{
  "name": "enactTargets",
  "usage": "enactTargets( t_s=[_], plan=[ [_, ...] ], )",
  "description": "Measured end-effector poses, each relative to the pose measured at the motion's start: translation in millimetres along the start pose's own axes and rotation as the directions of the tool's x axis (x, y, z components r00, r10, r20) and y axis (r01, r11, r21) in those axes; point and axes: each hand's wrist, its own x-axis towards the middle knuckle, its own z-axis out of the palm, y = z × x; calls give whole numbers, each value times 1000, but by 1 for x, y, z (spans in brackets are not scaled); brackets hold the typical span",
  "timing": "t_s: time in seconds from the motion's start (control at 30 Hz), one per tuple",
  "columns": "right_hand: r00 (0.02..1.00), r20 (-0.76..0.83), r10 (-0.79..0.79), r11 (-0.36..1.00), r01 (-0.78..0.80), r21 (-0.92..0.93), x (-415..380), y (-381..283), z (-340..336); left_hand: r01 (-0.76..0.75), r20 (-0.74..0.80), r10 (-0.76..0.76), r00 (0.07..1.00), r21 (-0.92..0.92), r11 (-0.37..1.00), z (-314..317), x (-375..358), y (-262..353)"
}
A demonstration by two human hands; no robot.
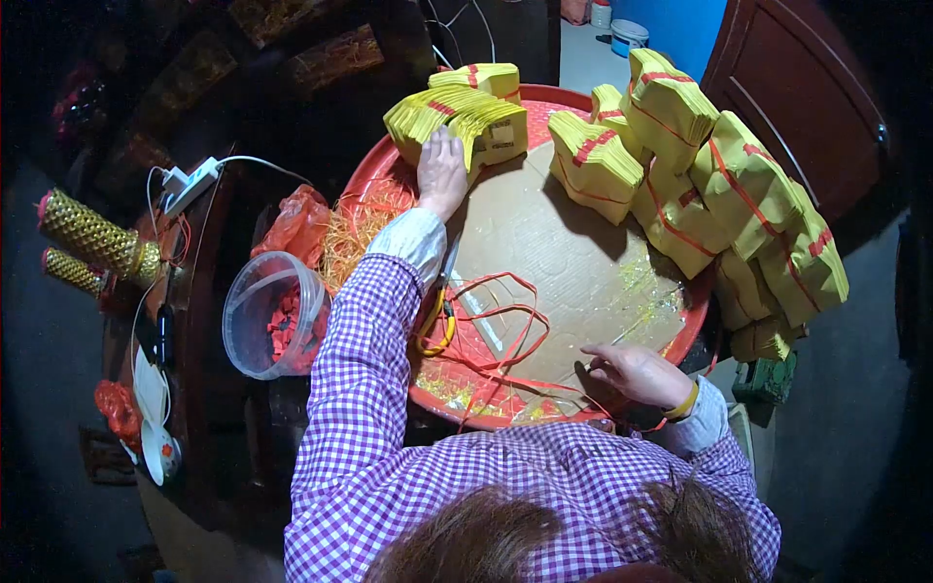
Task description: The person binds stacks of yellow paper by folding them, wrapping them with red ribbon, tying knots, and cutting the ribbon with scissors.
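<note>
"How was the left grip (442, 167)?"

"Its fingers lay against the fanned yellow stack (457, 115); whether they pinched it, I couldn't tell."

"Where was the stack from there?"

"At twelve o'clock, touching, its long axis roughly nine to three, by the worktop (559, 95)'s far rim."

"And the right grip (622, 371)?"

"Farther from it, between four and five, loosely spread over the cardboard (535, 233), seemingly empty. Red strips (498, 370) lay around five, banded bundles (743, 185) at three."

Yellow bundles (457, 109), cardboard (544, 233) on red tabletop (557, 95)
</note>
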Motion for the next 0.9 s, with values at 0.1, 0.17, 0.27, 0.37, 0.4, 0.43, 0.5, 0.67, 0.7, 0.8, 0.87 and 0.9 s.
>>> enactTargets(
  t_s=[0.1,0.17,0.27,0.37,0.4,0.43,0.5,0.67,0.7,0.8,0.87,0.9],
  plan=[
    [1000,2,17,1000,-17,5,-1,-2,-1,34,55,-36,998,49,998,6,2,-1],
    [1000,0,24,1000,-24,7,-1,-3,-1,43,71,-47,996,65,997,6,4,-1],
    [1000,-5,26,1000,-26,9,-1,-1,1,18,48,-23,999,87,996,0,6,-2],
    [1000,-3,30,999,-30,12,-2,-1,2,16,80,-21,997,67,998,-6,8,-1],
    [999,-1,33,999,-33,13,-2,0,3,21,116,-26,993,40,999,-8,9,-1],
    [999,0,36,999,-36,13,-2,0,3,28,151,-30,988,14,1000,-11,10,0],
    [999,1,38,999,-38,12,-1,0,2,36,185,-33,982,-12,999,-13,12,-1],
    [998,21,59,998,-60,22,-1,-1,2,132,26,-133,991,18,991,-10,13,-1],
    [998,20,63,998,-63,17,-2,-1,2,89,27,-90,996,15,996,-10,13,-2],
    [998,15,67,998,-67,1,-2,-1,2,-39,30,39,999,12,999,-12,13,-5],
    [999,9,53,999,-53,5,-1,-1,2,-51,20,51,999,15,999,-9,10,-4],
    [999,2,40,999,-40,7,-1,-2,2,-61,8,61,998,16,998,-8,8,-3]
  ],
)
